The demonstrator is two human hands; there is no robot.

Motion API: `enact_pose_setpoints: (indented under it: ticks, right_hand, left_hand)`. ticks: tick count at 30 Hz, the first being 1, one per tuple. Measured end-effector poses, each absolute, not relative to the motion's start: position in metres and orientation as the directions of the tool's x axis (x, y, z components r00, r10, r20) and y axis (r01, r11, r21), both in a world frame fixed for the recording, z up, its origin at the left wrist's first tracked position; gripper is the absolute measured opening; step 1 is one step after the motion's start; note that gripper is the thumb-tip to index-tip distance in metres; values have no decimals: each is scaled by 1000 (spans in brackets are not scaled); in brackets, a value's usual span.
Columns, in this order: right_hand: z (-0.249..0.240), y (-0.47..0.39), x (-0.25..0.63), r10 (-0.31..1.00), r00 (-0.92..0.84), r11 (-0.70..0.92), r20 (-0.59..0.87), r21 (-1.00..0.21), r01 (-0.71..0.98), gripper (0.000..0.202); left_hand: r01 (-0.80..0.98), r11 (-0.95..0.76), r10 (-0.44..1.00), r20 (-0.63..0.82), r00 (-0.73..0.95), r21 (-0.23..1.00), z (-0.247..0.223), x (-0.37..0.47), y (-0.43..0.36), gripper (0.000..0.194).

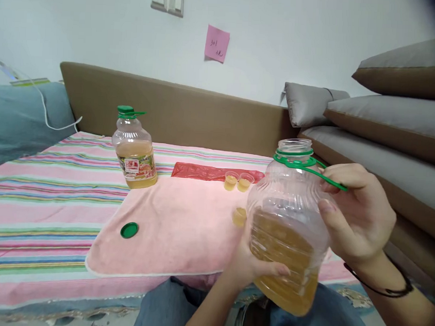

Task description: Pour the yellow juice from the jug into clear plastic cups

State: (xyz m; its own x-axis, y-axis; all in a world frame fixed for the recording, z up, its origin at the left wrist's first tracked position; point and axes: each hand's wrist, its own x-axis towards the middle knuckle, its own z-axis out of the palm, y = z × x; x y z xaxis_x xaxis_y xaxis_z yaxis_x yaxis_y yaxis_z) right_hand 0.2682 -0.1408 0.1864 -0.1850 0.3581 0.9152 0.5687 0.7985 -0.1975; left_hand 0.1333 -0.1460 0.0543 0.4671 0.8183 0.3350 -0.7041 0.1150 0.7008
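Note:
A big clear plastic bottle (286, 249) of amber liquid, with no cap on its mouth, is held tilted over my knees. My left hand (247, 262) wraps round its lower side. My right hand (362, 214) is at the neck, thumb and fingers closed on the green carrying handle (328, 178). Just beyond the bottle, a small clear cup (239, 216) of yellowish liquid is partly hidden behind it. Two similar cups, a left one (230, 181) and a right one (244, 183), stand farther back. A green cap (129, 230) lies on the pink towel (170, 228).
At the back left stands a capped, labelled bottle (136, 151) of similar liquid. A red plastic sheet (198, 171) lies behind the towel on the striped cloth (36, 207). Stacked cushions (393, 143) rise on the right; a brown backrest (205, 113) runs along the wall.

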Motion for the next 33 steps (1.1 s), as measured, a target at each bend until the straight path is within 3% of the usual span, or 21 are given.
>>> enact_pose_setpoints:
  ticks: [4,11,21,27,31,33]
  right_hand:
    - [177,-119,250,240,-40,828,970,-183,529,10]
    - [151,-76,200,307,60,838,950,-299,456,18]
    - [116,-16,108,182,-96,958,979,-154,243,22]
    - [94,21,66,165,-242,977,956,-124,174,26]
    - [94,35,55,11,-333,996,943,18,83,33]
    - [94,38,53,-7,-369,997,930,35,71,34]
  left_hand:
    - [-579,-102,856,368,363,809,73,98,-135,97]
    - [-225,-347,919,378,112,910,73,31,-116,103]
    - [48,-395,907,398,-139,917,48,-48,-99,99]
    - [274,-395,809,474,-348,877,27,-86,-88,97]
    - [383,-388,714,536,-451,839,11,-97,-78,105]
    - [386,-381,697,536,-477,840,9,-96,-76,104]
